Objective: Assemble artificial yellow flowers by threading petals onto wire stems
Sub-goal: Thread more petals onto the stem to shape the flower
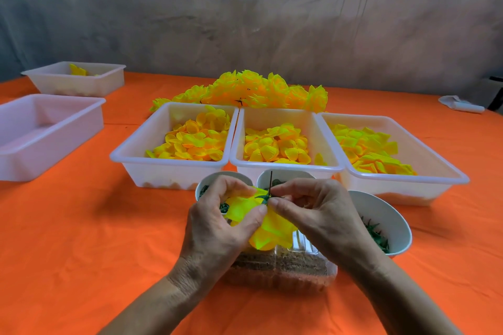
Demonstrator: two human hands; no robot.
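Pinching a half-built yellow flower [261, 223] on its wire stem [270, 183], left hand [217, 223] and right hand [315, 209] block two of three bowls [392, 223]. Five white tubs [171, 166] sit on the orange tabletop [95, 239]; three hold petals [190, 141]. Finished flowers [245, 91] pile toward the far edge.

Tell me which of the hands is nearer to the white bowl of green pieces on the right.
Right. The right hand is just beside the bowl, its wrist passing close to the rim. The left hand sits further off, on the far side of the yellow flower.
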